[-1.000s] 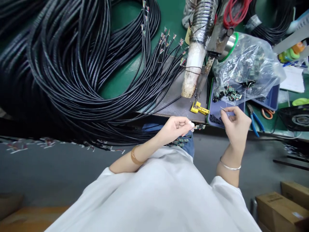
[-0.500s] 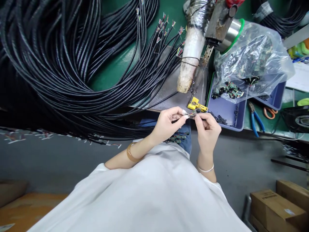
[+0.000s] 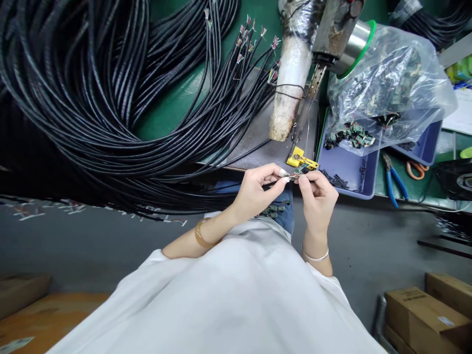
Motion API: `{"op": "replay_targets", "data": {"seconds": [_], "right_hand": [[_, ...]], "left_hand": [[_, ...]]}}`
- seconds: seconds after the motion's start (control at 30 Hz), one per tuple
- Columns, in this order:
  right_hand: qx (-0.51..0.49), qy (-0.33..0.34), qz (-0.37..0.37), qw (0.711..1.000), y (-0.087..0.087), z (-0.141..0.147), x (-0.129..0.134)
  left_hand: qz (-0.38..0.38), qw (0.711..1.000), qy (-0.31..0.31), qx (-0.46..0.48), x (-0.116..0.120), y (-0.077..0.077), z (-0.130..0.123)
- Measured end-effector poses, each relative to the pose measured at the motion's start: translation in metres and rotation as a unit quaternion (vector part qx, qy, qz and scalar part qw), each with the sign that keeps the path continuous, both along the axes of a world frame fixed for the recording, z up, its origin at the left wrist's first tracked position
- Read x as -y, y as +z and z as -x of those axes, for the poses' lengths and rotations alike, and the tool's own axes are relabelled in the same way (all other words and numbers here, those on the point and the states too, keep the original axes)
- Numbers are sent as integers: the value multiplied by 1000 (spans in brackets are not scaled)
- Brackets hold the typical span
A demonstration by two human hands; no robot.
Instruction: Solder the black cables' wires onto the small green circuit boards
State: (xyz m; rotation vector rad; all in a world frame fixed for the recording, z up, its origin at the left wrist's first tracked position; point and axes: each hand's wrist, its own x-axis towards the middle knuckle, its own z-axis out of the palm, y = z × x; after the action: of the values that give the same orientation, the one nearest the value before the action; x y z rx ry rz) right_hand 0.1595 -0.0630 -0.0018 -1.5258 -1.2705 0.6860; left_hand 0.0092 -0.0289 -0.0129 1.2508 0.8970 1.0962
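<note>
My left hand (image 3: 258, 189) pinches the end of a black cable, where thin coloured wires (image 3: 294, 174) come out between the fingertips. Close beside it, my right hand (image 3: 317, 196) is closed in a pinch at the other end of those wires, by a small green circuit board (image 3: 303, 168) with a black part. Exactly what the right fingertips press on is partly hidden. Just beyond the fingers a yellow clip (image 3: 300, 157) sits under the tip of a soldering iron (image 3: 309, 105). More small boards (image 3: 273, 210) on cable ends lie over my lap.
Bundles of black cables (image 3: 121, 132) cover the left of the green bench. Right of the iron are a purple tray (image 3: 363, 189) with small black pieces, a plastic bag (image 3: 391, 73), blue-handled pliers (image 3: 394, 184) and orange-handled scissors (image 3: 416, 169). Cardboard boxes (image 3: 424, 314) stand on the floor.
The green circuit board shows more plainly above my fingertips now, tilted up. Both hands keep their pinch in nearly the same place. The view has shifted slightly.
</note>
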Motion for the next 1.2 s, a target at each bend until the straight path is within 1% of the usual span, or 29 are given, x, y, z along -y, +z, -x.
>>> {"op": "replay_targets", "data": {"seconds": [0.17, 0.3, 0.37, 0.5, 0.57, 0.63, 0.67, 0.7, 0.77, 0.83, 0.87, 0.9, 0.97, 1.0, 1.1, 1.2], "right_hand": [[3, 7, -1, 1000, 1, 0, 0], [43, 4, -9, 999, 1, 3, 1], [88, -1, -36, 995, 2, 6, 2], [200, 10, -93, 975, 6, 9, 3], [211, -16, -93, 973, 8, 4, 3], [173, -52, -69, 981, 11, -4, 2], [139, -56, -50, 987, 13, -9, 2], [102, -42, -28, 994, 14, -13, 2], [42, 6, -1, 999, 16, -18, 2], [45, 25, -12, 999, 16, -17, 3], [69, 21, -29, 997, 17, -16, 4], [94, 14, -44, 994, 17, -14, 5], [121, 17, -52, 991, 17, -11, 5], [113, 30, -43, 992, 18, -10, 5], [19, 74, -29, 997, 23, -13, 6], [-65, 83, -41, 994, 32, -17, 10]], "left_hand": [[10, 1000, 0, 0, 0, 1, 1], [3, 1000, -1, -8, 1, -1, 1], [-27, 999, 2, -28, 2, -3, 1], [-143, 985, 10, -96, 5, -3, 5], [-189, 975, 5, -114, 5, -1, 8], [-211, 972, -12, -106, 5, 1, 11], [-202, 975, -24, -90, 5, 1, 12], [-173, 982, -40, -64, 4, 1, 14], [-65, 995, -79, 9, 0, -1, 17], [55, 989, -113, 75, -5, -2, 21], [94, 984, -124, 90, -7, -1, 23], [113, 981, -126, 93, -10, -1, 24], [111, 985, -109, 79, -14, 3, 26], [100, 988, -95, 70, -15, 5, 26], [63, 995, -62, 52, -18, 10, 26], [40, 997, -54, 43, -19, 9, 25]]}}
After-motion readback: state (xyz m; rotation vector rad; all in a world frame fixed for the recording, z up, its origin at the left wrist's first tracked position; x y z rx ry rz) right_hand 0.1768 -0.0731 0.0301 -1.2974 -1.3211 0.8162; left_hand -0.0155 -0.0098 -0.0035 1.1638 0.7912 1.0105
